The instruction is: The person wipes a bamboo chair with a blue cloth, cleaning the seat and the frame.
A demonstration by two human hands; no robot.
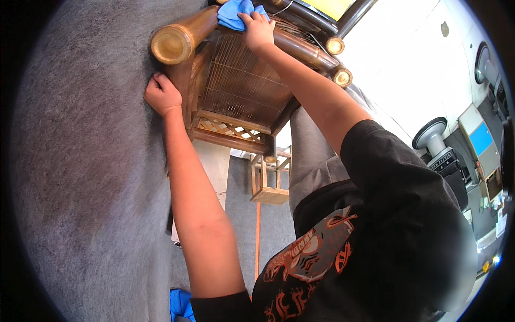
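Note:
A brown bamboo piece of furniture (pixel 244 80), with thick poles, a slatted panel and a small lattice, fills the upper middle of the view. My right hand (pixel 258 32) reaches up to its top rail and presses a blue cloth (pixel 235 14) against the pole. The fingers are bent over the cloth. Lower and to the left, my left hand (pixel 163 95) is closed beside the dark side panel, just under the cut end of a thick pole (pixel 170 44). Its fingertips are curled out of sight, so what they hold, if anything, is hidden.
Grey carpet-like floor (pixel 80 161) spreads along the left. A small wooden stool (pixel 271 194) stands beyond the lattice. Round-based stools (pixel 430 134) are at the right, by a blue-and-grey panel (pixel 481 138). Something blue (pixel 181 305) lies at the lower edge.

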